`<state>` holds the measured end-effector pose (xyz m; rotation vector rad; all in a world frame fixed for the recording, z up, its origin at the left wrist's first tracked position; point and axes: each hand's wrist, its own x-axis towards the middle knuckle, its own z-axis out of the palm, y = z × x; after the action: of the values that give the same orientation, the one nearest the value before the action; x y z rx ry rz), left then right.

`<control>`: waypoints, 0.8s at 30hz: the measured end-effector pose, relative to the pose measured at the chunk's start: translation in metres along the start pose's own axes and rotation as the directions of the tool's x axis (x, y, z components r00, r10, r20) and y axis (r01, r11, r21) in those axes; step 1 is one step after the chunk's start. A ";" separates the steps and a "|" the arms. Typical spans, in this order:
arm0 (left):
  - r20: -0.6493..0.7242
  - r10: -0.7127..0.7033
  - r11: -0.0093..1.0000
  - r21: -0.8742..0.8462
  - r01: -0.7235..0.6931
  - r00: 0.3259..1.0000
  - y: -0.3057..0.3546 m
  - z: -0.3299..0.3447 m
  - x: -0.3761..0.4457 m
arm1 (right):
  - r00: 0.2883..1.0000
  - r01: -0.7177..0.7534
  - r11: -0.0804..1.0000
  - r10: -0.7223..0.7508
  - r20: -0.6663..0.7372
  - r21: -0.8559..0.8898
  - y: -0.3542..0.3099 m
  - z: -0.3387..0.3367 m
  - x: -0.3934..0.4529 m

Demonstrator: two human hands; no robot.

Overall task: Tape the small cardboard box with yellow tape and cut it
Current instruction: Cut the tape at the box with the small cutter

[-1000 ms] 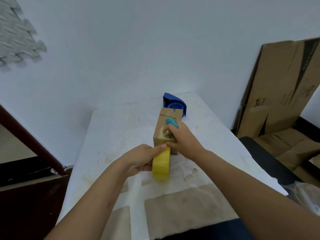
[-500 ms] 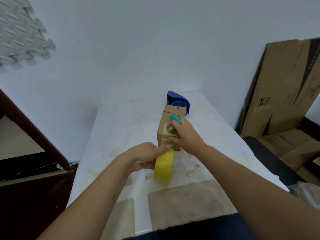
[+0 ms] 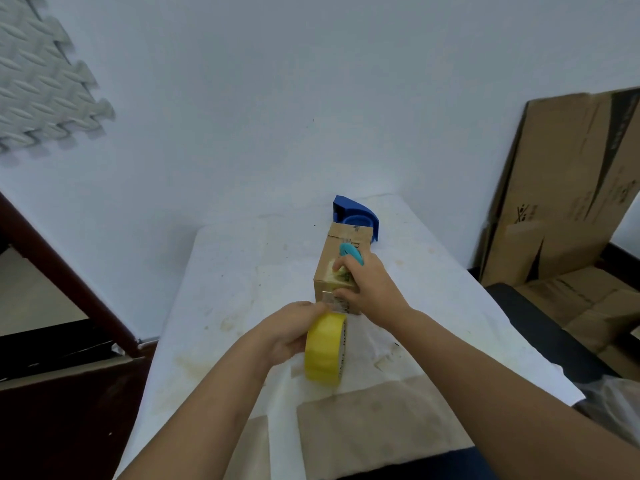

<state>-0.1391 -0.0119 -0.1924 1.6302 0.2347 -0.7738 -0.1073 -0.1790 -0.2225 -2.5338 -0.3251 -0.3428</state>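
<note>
Head cam: vs ~1 s back, little has moved. Tape roll is a bit lower and nearer me, so the short strip btwn roll and box looks slightly longer; box sits a touch upright-er. Means taping's underway, strip's anchored on the near top edge, cut not done yet imo.

L→R:
- left hand (image 3: 289, 332): forearm in from lower left, fingers curled around the yellow tape roll (image 3: 325, 348), thumb up near the strip. Roll on edge, held just above the white table (image 3: 225, 271), just beside the box's near face.
- small cardboard box (image 3: 343, 258): standing mid-table, long axis running away from me.
- right hand (image 3: 369, 285): palm down on the box's near top, fingers pressing the tape end, also gripping a teal cutter (image 3: 349, 252); blade not visible.
- blue tape dispenser (image 3: 356, 216): behind the box, touching or not – can't tell.
</note>
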 end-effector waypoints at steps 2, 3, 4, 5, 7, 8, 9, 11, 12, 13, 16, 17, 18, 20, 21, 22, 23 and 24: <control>0.059 0.005 0.990 -0.141 0.004 0.998 0.000 0.003 0.000 | 1.000 0.005 1.000 -0.005 -0.005 0.002 0.000 0.000 0.000; 0.068 0.010 0.984 -0.179 0.003 0.998 -0.001 0.004 0.000 | 1.000 0.007 1.000 -0.007 -0.007 0.004 0.000 0.000 0.000; 0.058 0.017 0.982 -0.189 -0.006 0.998 -0.001 0.005 0.002 | 1.000 0.009 1.000 -0.009 -0.006 0.004 0.001 0.000 0.000; 0.039 0.022 0.983 -0.183 -0.015 0.999 -0.002 0.007 0.004 | 1.000 0.009 1.000 -0.009 -0.003 0.003 0.001 0.000 0.000; 0.005 0.028 0.988 -0.151 -0.027 1.000 -0.004 0.010 0.006 | 1.000 0.012 1.000 -0.012 -0.003 0.004 0.003 0.001 0.000; -0.011 0.031 0.990 -0.137 -0.033 0.999 -0.004 0.011 0.005 | 1.000 0.014 1.000 -0.014 -0.008 0.012 0.003 0.001 0.000; -0.025 0.034 0.991 -0.128 -0.037 0.999 -0.005 0.012 0.005 | 1.000 0.016 1.000 -0.016 -0.009 0.020 0.004 0.002 0.000; -0.041 0.038 0.993 -0.107 -0.043 0.998 -0.004 0.011 0.005 | 1.000 0.016 0.999 -0.015 -0.006 0.028 0.004 0.001 0.001; -0.051 0.039 0.995 -0.089 -0.043 0.998 -0.003 0.011 0.005 | 1.000 0.014 1.000 -0.014 -0.003 0.028 0.004 0.001 0.001; -0.058 0.037 0.997 -0.068 -0.041 0.998 -0.003 0.011 0.005 | 1.000 0.014 1.000 -0.014 -0.001 0.024 0.004 0.000 0.001; -0.065 0.024 1.000 -0.016 -0.025 0.998 -0.001 0.011 0.004 | 1.000 0.011 1.000 -0.011 0.005 0.006 0.002 -0.002 0.000; -0.064 0.013 1.000 -0.010 -0.013 0.998 -0.001 0.011 0.003 | 1.000 0.007 1.000 -0.007 0.009 0.004 0.002 -0.002 0.000; -0.062 0.002 1.000 -0.009 -0.003 0.998 -0.001 0.010 0.003 | 1.000 0.004 1.000 -0.004 0.013 0.007 0.002 -0.002 0.000; -0.055 -0.019 1.000 0.006 0.019 0.998 -0.001 0.009 0.002 | 1.000 0.006 1.000 -0.006 0.017 0.014 0.003 -0.002 0.000; -0.048 -0.035 0.999 0.024 0.036 0.998 -0.001 0.009 0.000 | 1.000 0.009 1.000 -0.009 0.018 0.013 0.003 -0.002 0.000; -0.041 -0.055 0.998 0.035 0.056 0.998 -0.003 0.008 -0.001 | 1.000 0.011 1.000 -0.012 0.017 0.014 0.003 -0.003 0.000; -0.041 -0.072 0.997 0.037 0.074 0.997 -0.004 0.008 -0.002 | 1.000 0.012 1.000 -0.012 0.017 0.017 0.003 -0.003 0.001; -0.050 -0.081 0.996 0.037 0.083 0.995 -0.005 0.006 -0.001 | 1.000 0.010 1.000 -0.010 0.016 0.020 0.003 -0.002 0.001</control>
<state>-0.1451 -0.0158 -0.1959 1.6863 0.3245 -0.8062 -0.1062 -0.1827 -0.2220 -2.5173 -0.3458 -0.3222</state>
